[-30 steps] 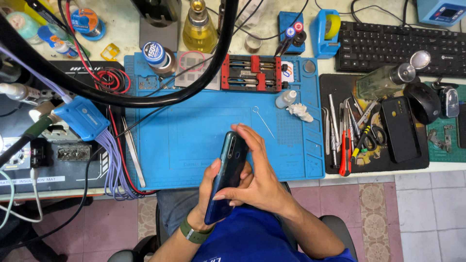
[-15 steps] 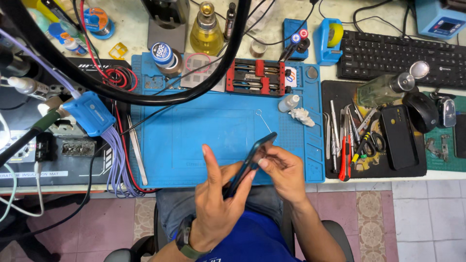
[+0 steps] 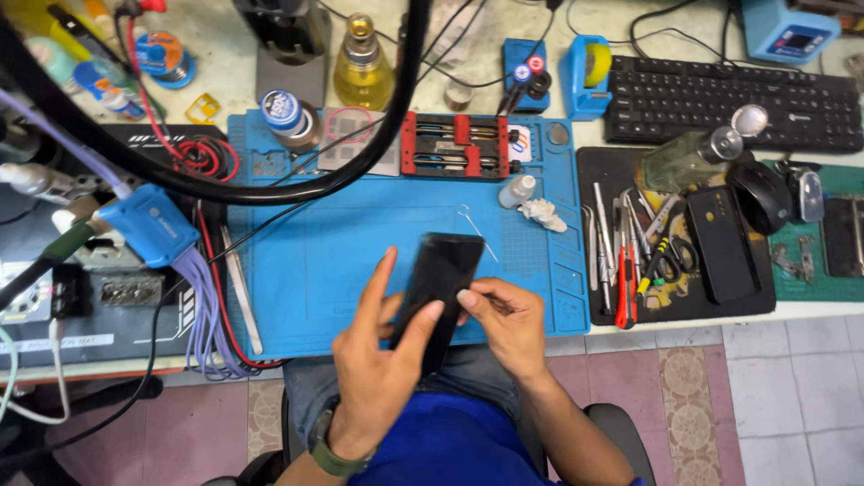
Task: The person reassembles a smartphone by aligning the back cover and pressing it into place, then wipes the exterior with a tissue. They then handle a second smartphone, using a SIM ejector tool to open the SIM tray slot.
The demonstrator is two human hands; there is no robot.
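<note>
A dark phone point(image 3: 438, 292) sits low in the middle of the frame, tilted with its top end toward the upper right, over the near edge of the blue mat point(image 3: 342, 261) that covers the worktop point(image 3: 630, 22). The left hand point(image 3: 382, 373) has its grip closed on the phone's lower half, thumb across the front and fingers spread behind it. The right hand point(image 3: 508, 319) touches the phone's right edge with curled fingers pinched together; whether they hold a small tool cannot be told. Just above the phone on the mat lies a thin metal pin point(image 3: 475, 229). To the right, a black tray point(image 3: 675, 247) carries tweezers, scissors and red-handled pliers point(image 3: 623, 297). A black keyboard point(image 3: 729, 99) lies at the upper right.
</note>
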